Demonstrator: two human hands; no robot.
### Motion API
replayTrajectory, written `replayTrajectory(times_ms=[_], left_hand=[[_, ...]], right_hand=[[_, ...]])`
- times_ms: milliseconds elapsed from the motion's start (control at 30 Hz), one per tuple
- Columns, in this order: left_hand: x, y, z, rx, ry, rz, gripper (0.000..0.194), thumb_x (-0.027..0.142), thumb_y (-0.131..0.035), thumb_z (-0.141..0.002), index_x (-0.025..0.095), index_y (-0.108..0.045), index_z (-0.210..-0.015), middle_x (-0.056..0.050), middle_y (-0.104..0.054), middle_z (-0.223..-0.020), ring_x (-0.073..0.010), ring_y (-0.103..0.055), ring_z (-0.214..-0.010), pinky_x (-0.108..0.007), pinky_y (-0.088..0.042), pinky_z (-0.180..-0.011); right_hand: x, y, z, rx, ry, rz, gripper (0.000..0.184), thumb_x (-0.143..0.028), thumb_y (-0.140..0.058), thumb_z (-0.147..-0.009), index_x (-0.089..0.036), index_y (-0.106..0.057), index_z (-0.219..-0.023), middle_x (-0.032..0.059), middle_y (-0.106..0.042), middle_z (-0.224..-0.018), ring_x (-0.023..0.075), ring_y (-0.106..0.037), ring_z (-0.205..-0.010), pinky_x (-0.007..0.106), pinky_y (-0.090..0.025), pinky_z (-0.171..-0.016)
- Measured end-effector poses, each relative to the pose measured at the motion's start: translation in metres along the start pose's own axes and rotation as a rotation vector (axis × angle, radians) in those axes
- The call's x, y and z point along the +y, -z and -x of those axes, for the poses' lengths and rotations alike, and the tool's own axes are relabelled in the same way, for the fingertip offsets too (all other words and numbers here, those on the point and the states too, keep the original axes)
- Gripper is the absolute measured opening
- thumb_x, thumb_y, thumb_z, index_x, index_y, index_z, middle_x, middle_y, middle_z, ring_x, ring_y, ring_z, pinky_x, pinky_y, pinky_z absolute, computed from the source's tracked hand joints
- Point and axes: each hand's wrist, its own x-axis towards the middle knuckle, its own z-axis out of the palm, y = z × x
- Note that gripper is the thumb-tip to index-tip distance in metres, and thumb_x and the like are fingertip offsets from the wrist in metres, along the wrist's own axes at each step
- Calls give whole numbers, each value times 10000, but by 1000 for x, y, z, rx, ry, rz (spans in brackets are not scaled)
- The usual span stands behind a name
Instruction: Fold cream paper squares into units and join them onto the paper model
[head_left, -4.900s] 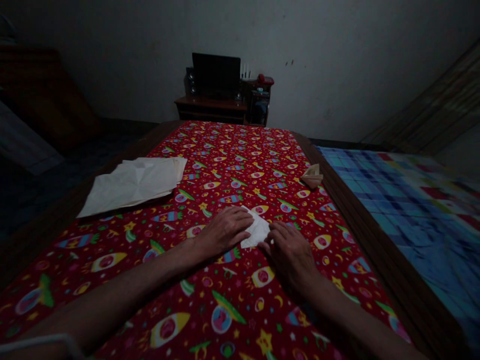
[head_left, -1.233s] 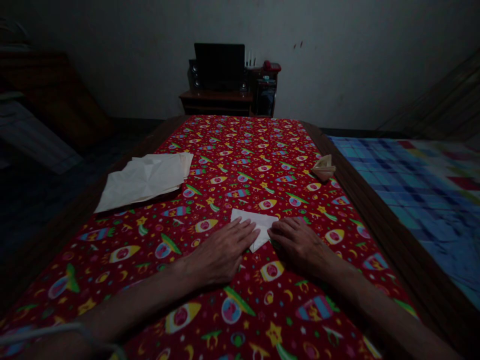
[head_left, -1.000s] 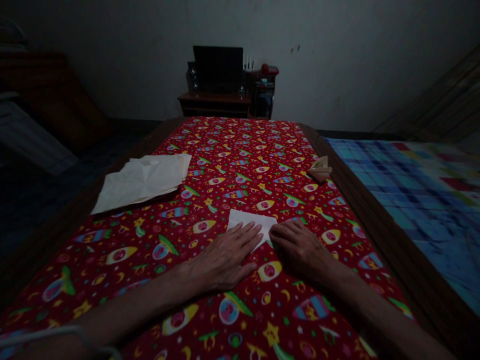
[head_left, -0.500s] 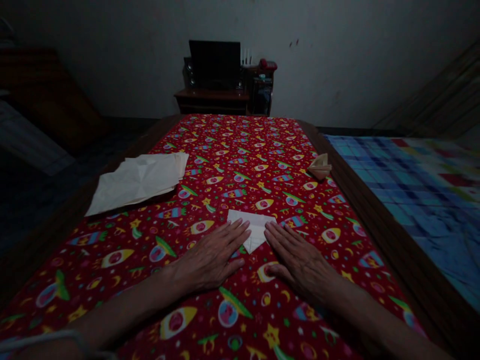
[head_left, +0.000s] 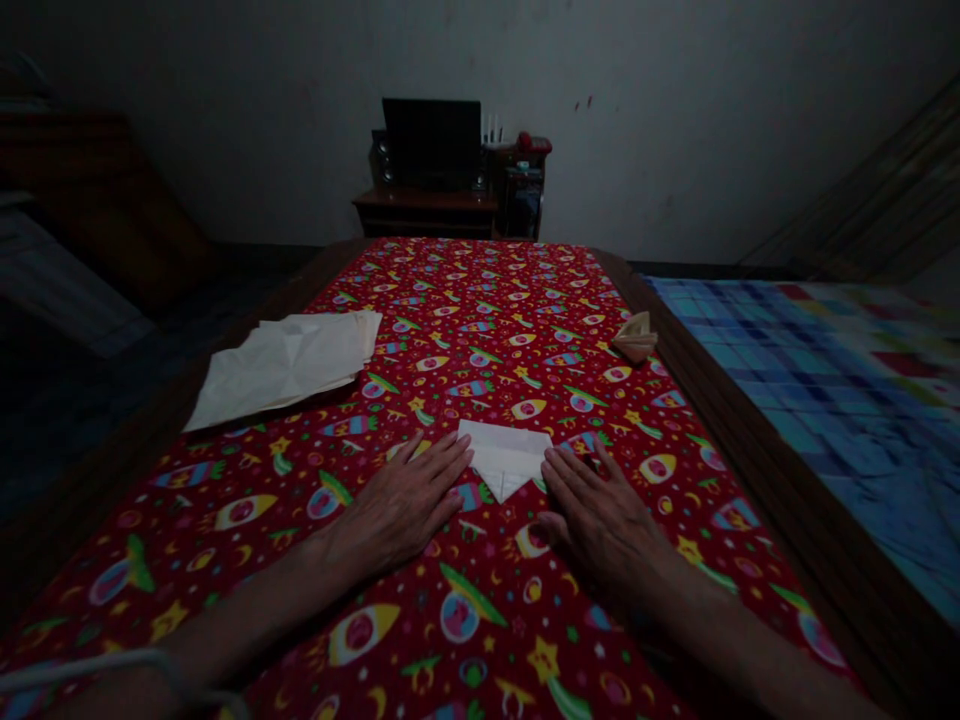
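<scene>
A small folded sheet of white paper (head_left: pixel 506 450) lies flat between my hands, its straight edge away from me and a point toward me. My left hand (head_left: pixel 412 490) rests palm down with fingers stretched out, the fingertips at the paper's left edge. On the other side, my right hand (head_left: pixel 596 500) is also flat and open, its fingertips by the paper's right corner. Neither hand grips anything. Both lie on a red cloth (head_left: pixel 480 570) printed with rockets and stars.
A stack of creased white paper sheets (head_left: pixel 289 365) lies at the left of the cloth. A folded tan paper piece (head_left: pixel 636 338) stands near the right edge. Beyond the far end is a desk (head_left: pixel 427 205) with a monitor (head_left: pixel 432 142). Blue plaid fabric (head_left: pixel 750 330) spreads on the right.
My left hand has slid left, off the folded paper to its edge. My right hand has moved slightly right, uncovering more of the paper. The view has tilted up slightly.
</scene>
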Motion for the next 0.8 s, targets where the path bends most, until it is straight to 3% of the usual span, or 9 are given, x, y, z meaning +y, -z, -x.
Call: replayTrajectory(times_ms=[133, 267, 467, 633, 800], left_hand=[[-1, -2, -4, 60, 28, 33, 400, 256, -346, -947, 158, -430, -1326, -91, -452, -1384, -205, -378, -1305, -455, -289, -1096], [-4, -2, -9, 127, 31, 81, 355, 231, -384, -929, 163, -512, -1253, -80, -533, -1311, -197, -449, -1248, -422, -346, -1073], [-11, -2, -13, 169, 23, 147, 342, 194, -396, -916, 170, -549, -1220, -75, -574, -1255, -191, -505, -1182, -384, -416, -1028], [-15, -4, -14, 214, 49, 247, 342, 162, -405, -901, 163, -566, -1203, -96, -586, -1229, -191, -525, -1159, -385, -443, -1008], [-18, -3, -13, 258, 73, 296, 337, 187, -391, -907, 168, -585, -1183, -96, -598, -1218, -203, -530, -1163, -399, -449, -1001]], right_hand=[[-14, 1, -18, -19, -48, 44, 433, -374, -422, -919, -40, -565, -1155, 228, -541, -1249, 341, -463, -1194, 592, -306, -1009], [-27, -6, -30, -40, 52, 10, 407, -349, -430, -912, -53, -550, -1163, 208, -541, -1248, 320, -470, -1190, 473, -377, -1013], [-36, -21, -29, -12, 143, 57, 463, -100, -451, -832, 4, -422, -1282, 235, -488, -1291, 332, -405, -1252, 432, -357, -1053], [-49, -30, -32, 1, 41, 48, 501, -64, -442, -788, -67, -436, -1289, 219, -532, -1244, 333, -466, -1199, 440, -406, -1005], [-57, -18, -45, -23, 11, 132, 441, -89, -453, -783, 21, -472, -1210, 295, -568, -1141, 356, -549, -1083, 452, -487, -882]])
